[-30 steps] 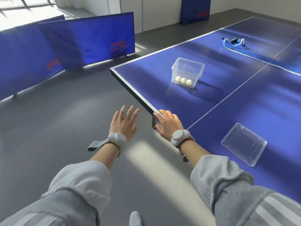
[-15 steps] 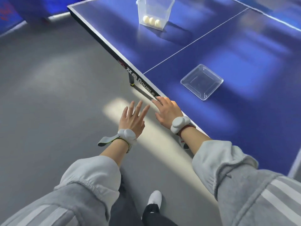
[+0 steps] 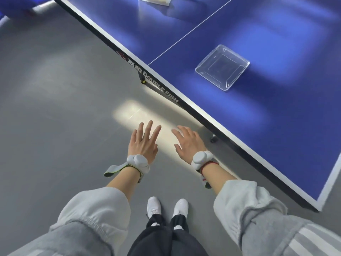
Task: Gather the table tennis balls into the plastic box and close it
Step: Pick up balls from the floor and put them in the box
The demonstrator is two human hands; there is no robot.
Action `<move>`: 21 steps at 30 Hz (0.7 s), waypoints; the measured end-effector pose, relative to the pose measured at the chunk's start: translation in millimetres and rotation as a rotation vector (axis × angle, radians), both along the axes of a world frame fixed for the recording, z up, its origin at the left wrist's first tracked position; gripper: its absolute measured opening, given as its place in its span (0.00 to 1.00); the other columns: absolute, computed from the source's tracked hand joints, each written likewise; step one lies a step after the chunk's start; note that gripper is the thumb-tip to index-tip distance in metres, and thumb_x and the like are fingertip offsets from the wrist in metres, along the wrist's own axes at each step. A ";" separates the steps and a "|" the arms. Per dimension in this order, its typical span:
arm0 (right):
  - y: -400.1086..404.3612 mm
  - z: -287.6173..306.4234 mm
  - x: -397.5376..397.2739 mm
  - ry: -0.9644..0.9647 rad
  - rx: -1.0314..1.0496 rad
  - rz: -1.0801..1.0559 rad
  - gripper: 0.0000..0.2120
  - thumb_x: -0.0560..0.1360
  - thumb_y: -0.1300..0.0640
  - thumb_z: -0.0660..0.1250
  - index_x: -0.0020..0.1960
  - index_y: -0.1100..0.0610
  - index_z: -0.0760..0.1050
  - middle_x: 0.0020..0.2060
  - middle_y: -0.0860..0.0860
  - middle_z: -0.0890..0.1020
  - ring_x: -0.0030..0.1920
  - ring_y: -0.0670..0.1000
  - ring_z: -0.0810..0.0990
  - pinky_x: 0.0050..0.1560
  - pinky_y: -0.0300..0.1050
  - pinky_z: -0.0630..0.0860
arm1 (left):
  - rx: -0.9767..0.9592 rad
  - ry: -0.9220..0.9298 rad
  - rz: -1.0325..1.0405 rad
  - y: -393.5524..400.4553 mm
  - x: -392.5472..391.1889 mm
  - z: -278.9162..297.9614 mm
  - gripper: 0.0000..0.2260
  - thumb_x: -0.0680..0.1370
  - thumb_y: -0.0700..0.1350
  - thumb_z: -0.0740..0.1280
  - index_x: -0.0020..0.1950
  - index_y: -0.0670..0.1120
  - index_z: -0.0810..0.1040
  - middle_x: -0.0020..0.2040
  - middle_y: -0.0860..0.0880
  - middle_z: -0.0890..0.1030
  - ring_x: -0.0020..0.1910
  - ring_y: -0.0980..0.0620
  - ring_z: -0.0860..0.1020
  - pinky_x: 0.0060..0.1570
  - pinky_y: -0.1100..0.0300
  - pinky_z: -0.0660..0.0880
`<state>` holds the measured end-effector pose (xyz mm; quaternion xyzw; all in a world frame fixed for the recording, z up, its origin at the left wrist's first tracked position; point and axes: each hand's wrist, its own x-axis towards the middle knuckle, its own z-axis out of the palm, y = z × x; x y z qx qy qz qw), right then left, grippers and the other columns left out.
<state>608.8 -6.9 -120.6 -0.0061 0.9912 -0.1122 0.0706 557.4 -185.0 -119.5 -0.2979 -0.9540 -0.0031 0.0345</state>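
Head view: our left hand (image 3: pixel 144 143) and right hand (image 3: pixel 188 143) hang spread, empty, beside the bench (image 3: pixel 276 111) (lid (image 3: pixel 222 67) on it).

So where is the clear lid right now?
In the head view the clear lid lies flat on the blue table, right of the white centre line, ahead and to the right of the right hand, untouched.

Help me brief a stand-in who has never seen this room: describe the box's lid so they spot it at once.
Start at the blue table tennis table on the right. On its near half, just right of the white centre line and a little in from the edge marked DOUBLE FISH, lies the lid. It is a shallow, clear, square tray lying flat and alone, with nothing in it.
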 end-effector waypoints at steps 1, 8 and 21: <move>-1.0 -5.0 3.1 -0.008 -0.001 -0.010 0.24 0.74 0.54 0.63 0.69 0.55 0.67 0.68 0.55 0.70 0.68 0.57 0.69 0.61 0.53 0.70 | 0.000 -0.015 -0.011 1.1 2.7 -6.5 0.37 0.63 0.48 0.76 0.68 0.50 0.64 0.66 0.44 0.74 0.63 0.38 0.73 0.56 0.47 0.76; 4.9 -34.3 -8.7 -0.005 0.043 -0.043 0.24 0.72 0.54 0.66 0.67 0.55 0.69 0.67 0.55 0.72 0.66 0.58 0.71 0.58 0.53 0.72 | -0.004 -0.031 -0.098 10.2 -10.7 -46.4 0.37 0.63 0.51 0.76 0.68 0.51 0.62 0.67 0.45 0.74 0.64 0.40 0.73 0.57 0.48 0.75; 20.6 -206.5 -86.3 0.090 0.101 -0.010 0.27 0.68 0.53 0.71 0.65 0.53 0.69 0.64 0.56 0.75 0.62 0.59 0.75 0.53 0.53 0.77 | 0.003 0.062 -0.128 18.2 -79.3 -223.0 0.35 0.66 0.54 0.73 0.69 0.52 0.62 0.69 0.46 0.71 0.67 0.40 0.68 0.61 0.47 0.72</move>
